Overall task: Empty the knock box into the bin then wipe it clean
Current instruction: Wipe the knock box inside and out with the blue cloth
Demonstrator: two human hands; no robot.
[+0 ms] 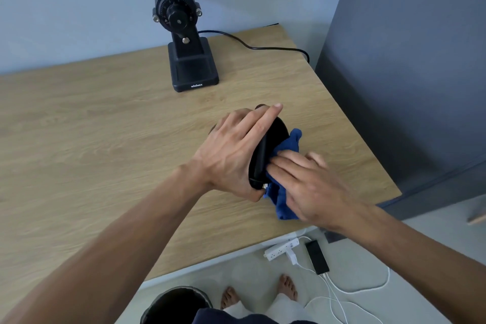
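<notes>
My left hand (234, 150) grips the black knock box (268, 150), tipped on its side above the wooden table (105, 139), its opening turned to the right. My right hand (307, 184) presses a blue cloth (285, 192) into that opening; the fingers are blurred. The cloth hangs out below and behind the box. The inside of the box is hidden by the cloth and hand. A dark round bin (178, 305) stands on the floor by the table's near edge, at the bottom of the view.
A black coffee grinder (184, 34) stands at the back of the table, its cable (263, 47) running right. A dark cabinet (407, 73) rises on the right. On the floor lie a white power strip (281, 248), a dark device and white cables.
</notes>
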